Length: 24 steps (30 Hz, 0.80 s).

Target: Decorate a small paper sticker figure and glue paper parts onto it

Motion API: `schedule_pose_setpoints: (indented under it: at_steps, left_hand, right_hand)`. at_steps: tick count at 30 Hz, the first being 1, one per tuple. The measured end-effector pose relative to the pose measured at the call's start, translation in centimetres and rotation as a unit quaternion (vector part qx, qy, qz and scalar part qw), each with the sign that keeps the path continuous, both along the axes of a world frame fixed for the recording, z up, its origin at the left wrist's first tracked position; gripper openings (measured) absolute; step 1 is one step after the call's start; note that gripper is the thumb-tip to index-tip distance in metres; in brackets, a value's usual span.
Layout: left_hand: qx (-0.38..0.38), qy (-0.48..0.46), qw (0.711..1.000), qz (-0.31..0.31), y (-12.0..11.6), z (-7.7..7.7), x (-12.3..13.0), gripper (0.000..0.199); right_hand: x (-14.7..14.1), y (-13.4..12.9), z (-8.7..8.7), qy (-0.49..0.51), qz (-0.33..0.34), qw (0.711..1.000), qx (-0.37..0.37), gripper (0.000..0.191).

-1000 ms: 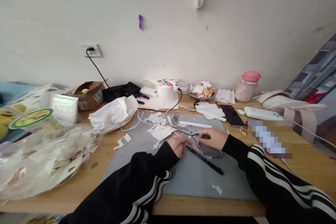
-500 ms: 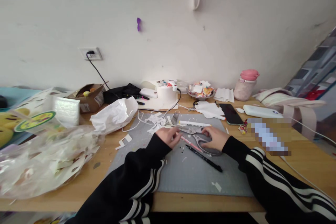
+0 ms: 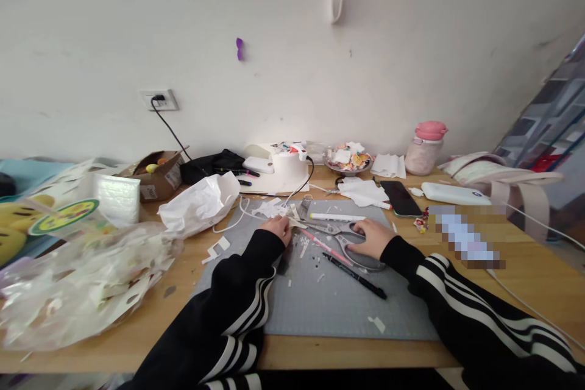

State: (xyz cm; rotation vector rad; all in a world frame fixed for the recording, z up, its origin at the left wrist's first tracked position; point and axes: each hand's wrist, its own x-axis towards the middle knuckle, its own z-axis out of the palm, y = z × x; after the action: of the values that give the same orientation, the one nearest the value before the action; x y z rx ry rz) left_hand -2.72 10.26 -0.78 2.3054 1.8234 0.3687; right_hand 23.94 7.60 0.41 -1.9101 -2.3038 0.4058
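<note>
My left hand (image 3: 276, 229) is low over the mat with its fingers drawn together beside white paper scraps (image 3: 270, 207). Whatever sits between those fingertips is too small to make out. A pale strip (image 3: 298, 225) lies right against them. My right hand (image 3: 373, 239) is curled round the grey handles of a pair of scissors (image 3: 340, 229), whose blades point left on the mat. Under the blades a pink pen (image 3: 326, 245) lies slantwise. Closer to me is a black pen (image 3: 355, 276), and a white marker (image 3: 336, 217) lies just beyond the scissors.
A grey cutting mat (image 3: 320, 314) covers the table's middle. Crumpled plastic bags (image 3: 91, 280) and a white paper bag (image 3: 201, 202) crowd the left. Behind stand a white lamp base (image 3: 290, 172), a bowl of scraps (image 3: 348, 159) and a pink-lidded bottle (image 3: 425, 149). A phone (image 3: 401, 198) lies right.
My left hand has moved left and slightly away from me, off the scissors' tips toward the paper scraps, uncovering small white bits. My right hand stays at the scissors' handles.
</note>
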Motion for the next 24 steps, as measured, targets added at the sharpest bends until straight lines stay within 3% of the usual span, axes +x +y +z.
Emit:
schedule_pose_setpoints:
  at_steps: [8,11,16,21,22,24]
  left_hand:
    - [0.094,-0.133,0.982,0.092,-0.2,3.1,-2.6,0.007]
    - [0.119,-0.197,0.969,0.093,-0.8,3.3,-2.5,0.010]
    - [0.115,-0.259,0.958,-0.033,-2.4,0.7,1.1,0.017]
    - [0.114,-0.288,0.932,-0.188,-3.6,-1.5,4.4,0.018]
    - [0.113,-0.291,0.927,-0.207,-3.9,-1.7,4.7,0.018]
    - [0.115,-0.300,0.915,-0.244,-4.3,-1.7,4.9,0.017]
  right_hand:
    - [1.7,0.7,0.0,0.039,-0.040,0.998,0.013,0.037]
    - [1.8,0.8,0.3,0.080,-0.039,0.996,0.019,0.038]
    - [0.1,-0.2,1.0,0.184,0.006,0.982,0.050,0.055]
    - [-2.9,-2.5,0.1,0.286,0.121,0.951,0.011,0.097]
    - [-3.4,-2.9,-0.2,0.317,0.135,0.939,0.006,0.099]
    - [-4.3,-3.3,-0.8,0.357,0.138,0.924,-0.002,0.082]
